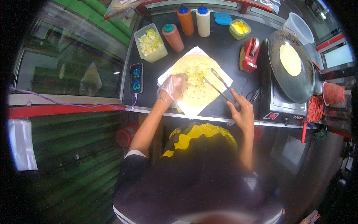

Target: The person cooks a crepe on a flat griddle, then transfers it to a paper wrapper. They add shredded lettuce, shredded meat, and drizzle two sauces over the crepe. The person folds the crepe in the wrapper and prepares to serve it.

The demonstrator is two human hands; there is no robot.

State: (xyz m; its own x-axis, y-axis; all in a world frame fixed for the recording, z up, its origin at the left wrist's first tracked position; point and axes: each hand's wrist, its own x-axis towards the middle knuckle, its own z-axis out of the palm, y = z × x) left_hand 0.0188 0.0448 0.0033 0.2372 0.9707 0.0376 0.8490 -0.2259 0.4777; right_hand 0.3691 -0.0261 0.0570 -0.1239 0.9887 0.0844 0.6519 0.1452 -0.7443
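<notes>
A round pale flatbread [199,87] lies on white paper [166,75] on the black counter, with shredded greens on its middle. My left hand [172,87], in a clear plastic glove, rests on the flatbread's left edge with its fingers bent. My right hand [241,110], bare, holds metal tongs [218,84] whose tips reach over the greens at the flatbread's centre.
A tub of chopped greens [150,42], three squeeze bottles [194,20], a small yellow-filled tub [240,28] and a red tape dispenser [249,54] stand behind. A phone [135,78] lies to the left. A second flatbread [290,58] sits in a round pan [298,86] at right.
</notes>
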